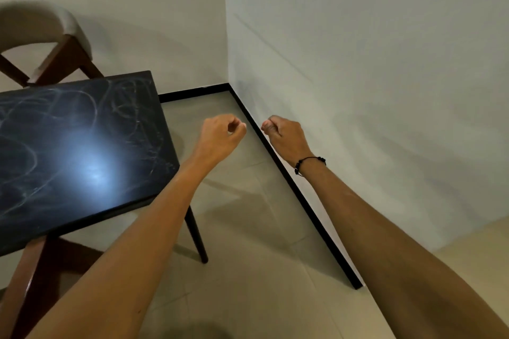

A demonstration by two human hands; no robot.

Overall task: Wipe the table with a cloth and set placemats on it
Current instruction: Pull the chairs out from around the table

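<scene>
Right of counter (82, 132), over floor: left hand (220, 133) and right hand (285, 136) curled, held nothing. Counter top streaked; no cloth, no placemats visible. Wiping judged unfinished, placemats unset.

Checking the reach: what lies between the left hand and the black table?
Only bare floor tile separates the left hand from the table, seen in the head view.

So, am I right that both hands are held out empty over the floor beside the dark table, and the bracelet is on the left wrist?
Not quite: in the head view the bracelet is on the right wrist. The rest holds: the left hand and right hand are held out empty, fingers curled, over the floor beside the dark table.
</scene>
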